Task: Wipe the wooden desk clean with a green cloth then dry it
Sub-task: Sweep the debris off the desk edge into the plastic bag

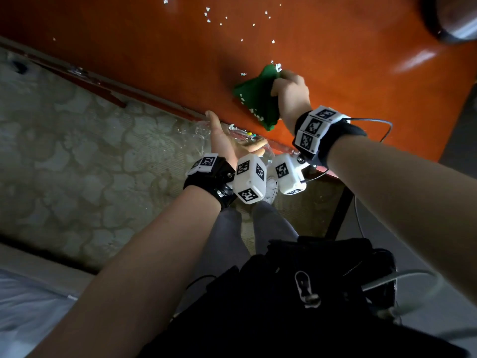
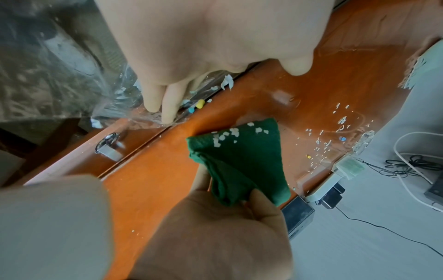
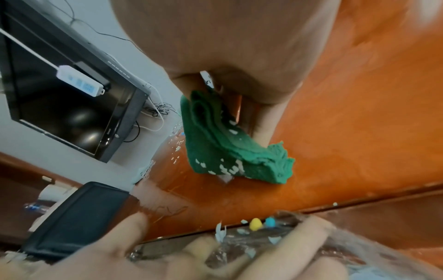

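Your right hand has its fingers curled round the bunched-up green cloth, pinching it near the top so the rest fans out onto the orange wooden table, not far from the near edge. The cloth's got little white scraps stuck all over its face. More of the same white bits are scattered further back on the table, and the left wrist view shows another patch of them out toward the far edge, with a tiny blue speck and a yellow one mixed in.

Your left hand sits just below the table edge, palm up and fingers loosely spread, cupping a sheet of clear plastic right against the rim. On that plastic you can see a few caught scraps plus a yellow bead and a blue bead side by side.

A drawer handle shows on the front below.
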